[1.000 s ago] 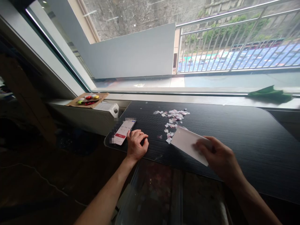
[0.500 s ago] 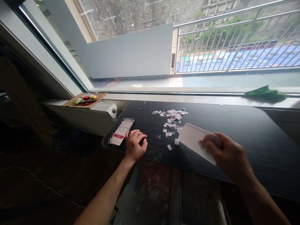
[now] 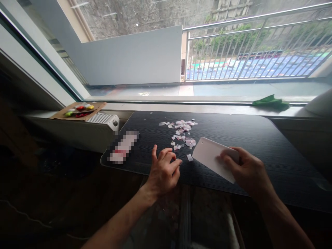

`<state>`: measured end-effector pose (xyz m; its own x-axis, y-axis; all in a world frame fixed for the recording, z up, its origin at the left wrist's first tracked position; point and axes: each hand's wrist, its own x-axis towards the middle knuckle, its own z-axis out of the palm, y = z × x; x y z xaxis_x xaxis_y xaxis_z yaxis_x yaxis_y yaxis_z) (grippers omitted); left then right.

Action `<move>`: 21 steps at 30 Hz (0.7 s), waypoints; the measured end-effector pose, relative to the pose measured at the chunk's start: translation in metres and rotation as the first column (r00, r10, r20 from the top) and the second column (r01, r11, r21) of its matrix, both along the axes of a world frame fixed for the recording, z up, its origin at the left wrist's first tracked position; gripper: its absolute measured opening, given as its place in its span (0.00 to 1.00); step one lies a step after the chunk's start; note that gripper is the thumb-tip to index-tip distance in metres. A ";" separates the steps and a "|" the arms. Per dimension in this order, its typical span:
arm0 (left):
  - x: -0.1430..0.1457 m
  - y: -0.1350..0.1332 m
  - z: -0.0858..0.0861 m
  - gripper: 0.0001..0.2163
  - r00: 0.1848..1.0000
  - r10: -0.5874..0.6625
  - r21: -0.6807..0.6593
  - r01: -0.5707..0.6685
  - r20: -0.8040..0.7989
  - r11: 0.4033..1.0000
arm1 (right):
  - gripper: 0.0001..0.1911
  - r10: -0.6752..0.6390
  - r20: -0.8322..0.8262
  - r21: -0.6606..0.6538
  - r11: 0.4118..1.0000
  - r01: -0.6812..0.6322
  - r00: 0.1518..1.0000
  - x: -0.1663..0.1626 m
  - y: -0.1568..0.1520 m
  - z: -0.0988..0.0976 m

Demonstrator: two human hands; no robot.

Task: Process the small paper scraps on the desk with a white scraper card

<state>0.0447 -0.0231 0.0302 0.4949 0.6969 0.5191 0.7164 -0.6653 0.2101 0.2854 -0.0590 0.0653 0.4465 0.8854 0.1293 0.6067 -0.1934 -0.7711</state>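
Observation:
My right hand (image 3: pixel 245 167) grips a flat white card (image 3: pixel 211 155) by its near right end, thumb on top. The card has rounded corners and a small hole at its far left end, and it is held tilted over the dark table (image 3: pixel 259 138). My left hand (image 3: pixel 164 171) is closed in a pinch low over the table; a small white piece of paper (image 3: pixel 177 159) shows at its fingertips, partly hidden. Beyond both hands lies a loose heap of small paper pieces (image 3: pixel 183 127). One single square (image 3: pixel 190 157) lies between the left fingertips and the card.
A phone (image 3: pixel 124 147), blurred out, lies at the table's left edge. A white heater (image 3: pixel 105 119) stands beyond it, beside cardboard (image 3: pixel 97 109) bearing colourful items. A green cloth (image 3: pixel 271 102) rests on the window sill (image 3: pixel 207 109). Dark floor lies to the left.
My left hand has moved right, from beside the phone to the near edge of the paper pieces, and its fingers now pinch one. My right hand still holds the card. The view has turned slightly right.

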 end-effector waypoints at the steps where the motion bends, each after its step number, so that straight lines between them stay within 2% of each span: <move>1: 0.006 0.003 -0.001 0.09 1.000 -0.016 -0.011 0.015 -0.022 1.000 | 0.17 0.007 -0.005 -0.013 1.000 -0.008 1.000 0.000 0.000 0.000; 8: 0.021 0.024 -0.012 0.13 0.974 -0.094 -0.077 0.080 -0.207 0.994 | 0.16 -0.008 -0.037 0.008 1.000 0.008 0.999 -0.001 -0.007 0.000; 12: 0.019 0.018 -0.010 0.12 0.976 -0.072 -0.110 0.050 -0.203 0.993 | 0.16 0.037 -0.059 0.022 0.999 -0.035 0.998 -0.005 -0.006 -0.005; 15: 0.012 0.011 -0.008 0.12 0.983 -0.059 -0.123 0.037 -0.176 0.992 | 0.17 0.020 -0.027 0.014 1.000 -0.020 0.999 -0.001 -0.007 -0.008; 21: 0.003 0.007 -0.009 0.13 0.988 -0.022 -0.156 -0.001 -0.151 0.988 | 0.17 0.020 0.011 0.045 0.999 -0.020 1.000 -0.001 -0.010 -0.004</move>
<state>0.0478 -0.0164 0.0210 0.5675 0.7573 0.3232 0.7411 -0.6409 0.2003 0.2843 -0.0686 0.0618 0.4271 0.8873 0.1741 0.6180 -0.1459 -0.7725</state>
